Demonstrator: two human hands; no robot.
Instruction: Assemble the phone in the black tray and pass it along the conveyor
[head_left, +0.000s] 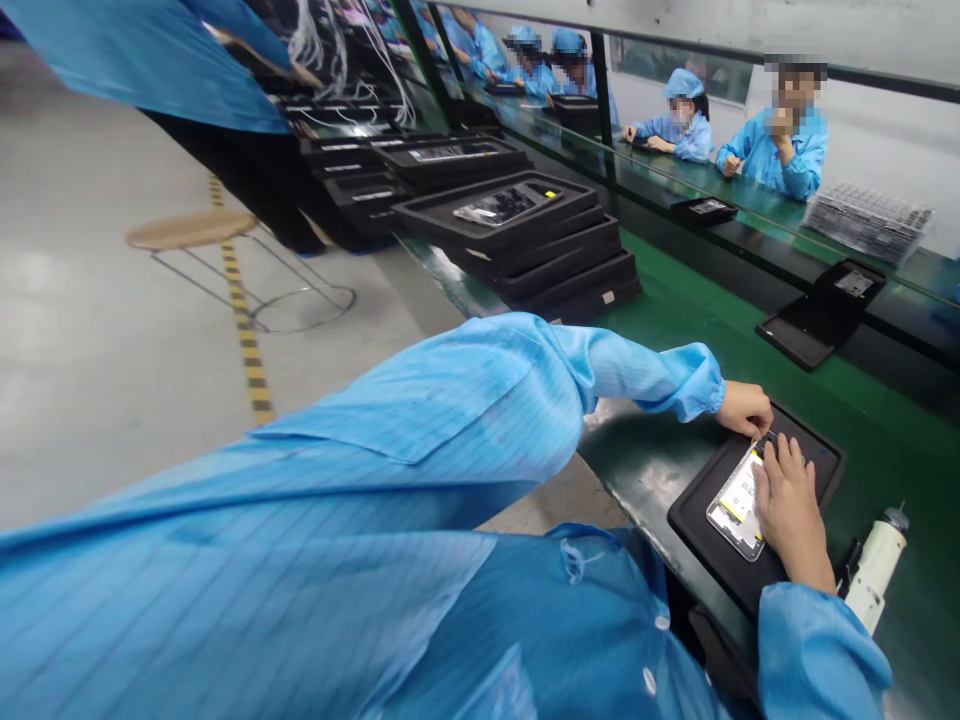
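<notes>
A smartphone with its back off (739, 500) lies on a black foam tray (694, 505), its white and yellow inner parts bare. At the phone's far end, my left hand (745, 408) is closed in a pinch. What sits between its fingertips is too small to make out. My right hand (796, 515) rests across the phone's right side with fingers stretched towards the far end, hiding part of it. Beside my right wrist, a white electric screwdriver (876, 572) lies on the green bench.
Stacked black trays (570, 255) stand on the bench to the left, a phone part (502, 203) on top. Beyond are more black trays (817, 318) and a wire-like rack (870, 218). Co-workers in blue sit across the line. A round stool (191, 230) stands on the floor near a standing person.
</notes>
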